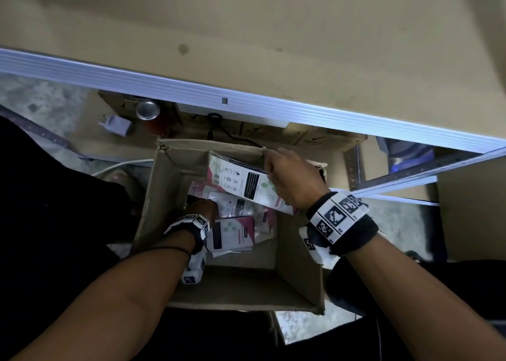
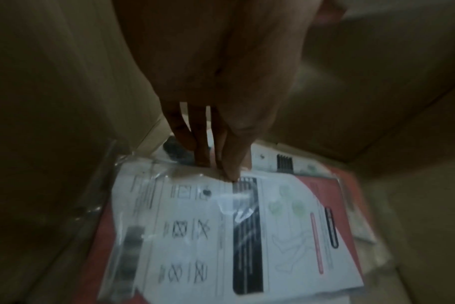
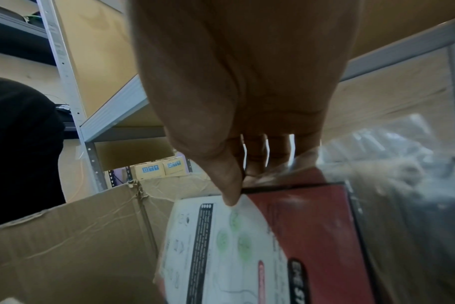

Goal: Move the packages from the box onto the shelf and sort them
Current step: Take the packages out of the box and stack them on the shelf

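The right hand (image 1: 293,179) pinches one package (image 1: 243,185) over the box (image 1: 298,264). The left hand (image 1: 202,206) seems to pinch another (blurry). Several packages wait inside.

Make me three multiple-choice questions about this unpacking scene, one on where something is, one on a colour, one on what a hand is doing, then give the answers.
1. Where is the left hand?
A. on the shelf
B. down inside the cardboard box
C. on the floor

2. Besides white, what colour shows on the package that the right hand holds?
A. red
B. blue
C. yellow

3. What is the right hand doing?
A. hanging idle
B. pressing flat on the shelf
C. pinching a package by its top edge

Answers: 1 B, the head view shows it among the packages in the box. 2 A, the right wrist view shows a red panel. 3 C, thumb and fingers close on the wrapped edge.
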Tool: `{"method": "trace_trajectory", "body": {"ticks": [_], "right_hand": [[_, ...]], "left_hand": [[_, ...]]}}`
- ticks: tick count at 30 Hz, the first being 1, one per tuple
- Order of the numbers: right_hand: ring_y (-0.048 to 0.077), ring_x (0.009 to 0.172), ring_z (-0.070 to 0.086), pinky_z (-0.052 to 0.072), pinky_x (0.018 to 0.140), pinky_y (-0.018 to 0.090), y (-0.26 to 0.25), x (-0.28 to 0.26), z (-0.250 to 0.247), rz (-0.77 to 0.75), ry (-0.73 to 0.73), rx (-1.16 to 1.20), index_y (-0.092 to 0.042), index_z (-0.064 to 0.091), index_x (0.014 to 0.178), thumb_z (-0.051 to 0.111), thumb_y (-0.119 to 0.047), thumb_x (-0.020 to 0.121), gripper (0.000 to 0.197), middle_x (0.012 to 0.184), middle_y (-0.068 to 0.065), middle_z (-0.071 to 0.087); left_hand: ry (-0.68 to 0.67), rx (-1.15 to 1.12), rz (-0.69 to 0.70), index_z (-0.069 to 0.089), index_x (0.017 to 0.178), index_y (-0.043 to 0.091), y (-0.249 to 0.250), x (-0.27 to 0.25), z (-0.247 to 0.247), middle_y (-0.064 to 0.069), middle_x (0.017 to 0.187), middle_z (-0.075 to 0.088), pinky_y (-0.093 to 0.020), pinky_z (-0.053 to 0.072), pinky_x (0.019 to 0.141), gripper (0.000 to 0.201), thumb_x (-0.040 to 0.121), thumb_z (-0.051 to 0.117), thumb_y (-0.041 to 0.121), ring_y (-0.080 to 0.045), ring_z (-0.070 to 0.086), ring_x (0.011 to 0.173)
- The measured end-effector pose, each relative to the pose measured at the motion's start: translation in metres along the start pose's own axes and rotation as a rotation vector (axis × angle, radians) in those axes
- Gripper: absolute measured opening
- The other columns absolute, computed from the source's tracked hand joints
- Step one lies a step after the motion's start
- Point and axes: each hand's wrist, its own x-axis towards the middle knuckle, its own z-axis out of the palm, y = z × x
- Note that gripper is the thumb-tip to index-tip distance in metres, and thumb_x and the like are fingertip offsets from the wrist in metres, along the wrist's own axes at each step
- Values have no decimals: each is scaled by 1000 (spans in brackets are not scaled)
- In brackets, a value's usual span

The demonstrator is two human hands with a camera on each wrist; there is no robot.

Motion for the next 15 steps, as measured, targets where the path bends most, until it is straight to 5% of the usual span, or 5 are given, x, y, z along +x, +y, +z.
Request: {"method": "trace_trajectory", "body": {"ticks": [5, 11, 15], "right_hand": [[23, 89, 51, 32, 65, 33, -10, 6, 7, -26, 46, -56, -23, 45, 92, 55, -6, 88, 20, 92, 0, 51], [27, 95, 55, 37, 68, 35, -21, 10, 12, -76, 84, -153, -14, 54, 105, 61, -9, 86, 20, 105, 6, 59], [28, 97, 55, 42, 74, 38, -25, 10, 13, -61, 80, -138, -13, 54, 107, 63, -10, 85, 24, 108, 8, 60]], "left_hand": [[-17, -48, 75, 73, 110, 9, 9, -5, -11, -13, 123, 67, -35, 49, 99, 23, 93, 56, 10, -29, 62, 116], [-13, 16, 198, 76, 93, 12, 31, -21, -37, -12, 104, 73, -32, 53, 79, 20, 87, 58, 5, -31, 68, 100], [87, 62, 249, 74, 97, 12, 40, -36, -55, -10, 108, 72, -42, 57, 87, 19, 91, 58, 5, -31, 69, 99]]}}
